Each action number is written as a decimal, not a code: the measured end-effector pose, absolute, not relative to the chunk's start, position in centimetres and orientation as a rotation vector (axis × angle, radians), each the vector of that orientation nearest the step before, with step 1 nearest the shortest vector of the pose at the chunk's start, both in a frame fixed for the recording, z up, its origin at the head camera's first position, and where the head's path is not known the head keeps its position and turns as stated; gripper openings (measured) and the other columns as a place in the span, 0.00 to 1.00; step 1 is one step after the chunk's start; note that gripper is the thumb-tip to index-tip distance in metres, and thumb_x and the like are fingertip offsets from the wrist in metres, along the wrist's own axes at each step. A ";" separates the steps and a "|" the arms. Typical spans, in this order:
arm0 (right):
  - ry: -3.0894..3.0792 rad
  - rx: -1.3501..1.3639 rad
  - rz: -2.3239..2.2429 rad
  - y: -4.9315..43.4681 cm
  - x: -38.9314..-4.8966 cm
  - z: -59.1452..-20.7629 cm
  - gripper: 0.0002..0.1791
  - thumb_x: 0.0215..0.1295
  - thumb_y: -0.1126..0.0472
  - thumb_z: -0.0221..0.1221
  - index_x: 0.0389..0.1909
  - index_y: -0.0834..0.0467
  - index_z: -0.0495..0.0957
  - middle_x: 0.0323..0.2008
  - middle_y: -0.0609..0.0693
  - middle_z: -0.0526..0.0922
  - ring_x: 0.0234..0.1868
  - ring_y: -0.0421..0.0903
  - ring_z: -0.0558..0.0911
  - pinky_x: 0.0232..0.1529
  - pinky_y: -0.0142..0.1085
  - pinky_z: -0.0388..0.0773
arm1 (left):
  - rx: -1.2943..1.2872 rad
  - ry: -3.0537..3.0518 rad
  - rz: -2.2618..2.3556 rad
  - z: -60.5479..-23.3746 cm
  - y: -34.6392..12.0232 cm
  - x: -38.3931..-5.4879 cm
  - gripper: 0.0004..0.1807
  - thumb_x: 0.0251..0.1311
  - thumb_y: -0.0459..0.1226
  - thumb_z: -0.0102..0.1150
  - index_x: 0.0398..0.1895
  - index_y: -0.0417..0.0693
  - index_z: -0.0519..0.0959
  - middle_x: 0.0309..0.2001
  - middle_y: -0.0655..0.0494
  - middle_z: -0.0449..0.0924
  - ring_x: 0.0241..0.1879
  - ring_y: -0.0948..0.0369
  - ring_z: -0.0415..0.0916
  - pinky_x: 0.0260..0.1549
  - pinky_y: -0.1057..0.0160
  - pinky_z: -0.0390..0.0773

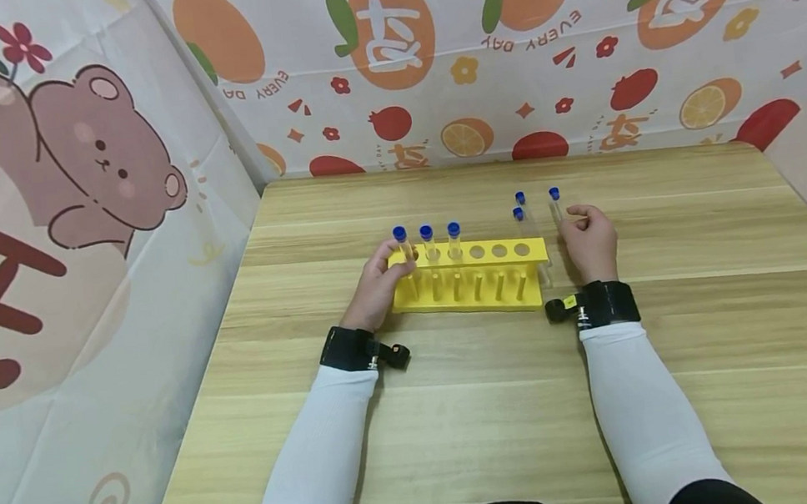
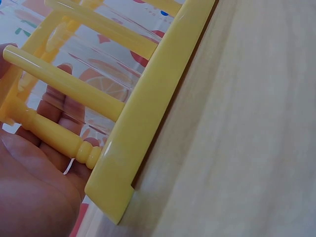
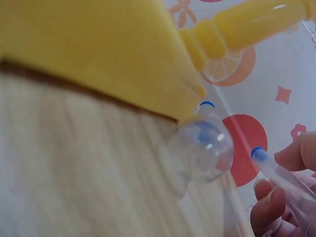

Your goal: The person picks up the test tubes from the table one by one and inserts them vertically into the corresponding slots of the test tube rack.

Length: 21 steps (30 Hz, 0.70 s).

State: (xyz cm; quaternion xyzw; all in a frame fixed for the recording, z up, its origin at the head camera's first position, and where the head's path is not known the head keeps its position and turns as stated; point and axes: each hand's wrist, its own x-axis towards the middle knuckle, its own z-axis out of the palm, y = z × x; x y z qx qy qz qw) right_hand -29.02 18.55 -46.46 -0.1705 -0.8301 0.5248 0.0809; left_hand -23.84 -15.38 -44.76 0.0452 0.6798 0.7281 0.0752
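My left hand (image 1: 375, 287) grips the left end of a yellow test tube rack (image 1: 469, 294), its fingers behind the end post (image 2: 54, 136) in the left wrist view. Three clear test tubes with blue caps (image 1: 427, 232) stand upright in the rack's left holes; the three right holes hold none. To the right of the rack, my right hand (image 1: 590, 242) pinches another blue-capped test tube (image 3: 289, 185) between thumb and fingers, cap pointing away from me. Two more capped tubes (image 1: 520, 199) lie behind and beside the rack's right end, partly hidden by it.
A wood-grain table (image 1: 483, 410) carries everything. Behind it hangs a white curtain (image 1: 476, 100) printed with fruit, and a bear-print sheet (image 1: 179, 330) covers the left side. Near the rack's right corner, a rounded tube end (image 3: 210, 155) fills part of the right wrist view.
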 end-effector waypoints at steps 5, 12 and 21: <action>-2.465 -0.517 1.599 18.6 -29.1 -46.5 0.20 0.64 0.56 0.56 0.56 0.55 0.79 0.31 0.46 0.74 0.28 0.42 0.72 0.26 0.30 0.68 | 0.129 2.031 2.185 -44.8 -15.4 -23.8 0.11 0.63 0.32 0.53 0.45 0.55 0.73 0.59 0.50 0.70 0.69 0.53 0.58 0.60 0.55 0.66; -2.481 -0.494 1.610 18.5 -29.1 -46.6 0.20 0.66 0.52 0.57 0.56 0.55 0.80 0.27 0.45 0.73 0.25 0.40 0.70 0.24 0.29 0.66 | 0.137 2.032 2.187 -44.9 -15.5 -23.9 0.11 0.64 0.31 0.52 0.46 0.53 0.73 0.62 0.48 0.69 0.70 0.54 0.56 0.60 0.55 0.66; -2.460 -0.463 1.638 18.5 -29.2 -46.7 0.22 0.66 0.47 0.58 0.53 0.57 0.82 0.27 0.45 0.74 0.26 0.40 0.70 0.25 0.29 0.66 | 0.141 2.019 2.197 -44.9 -15.5 -23.9 0.11 0.64 0.30 0.52 0.46 0.55 0.73 0.71 0.40 0.59 0.70 0.52 0.56 0.67 0.48 0.60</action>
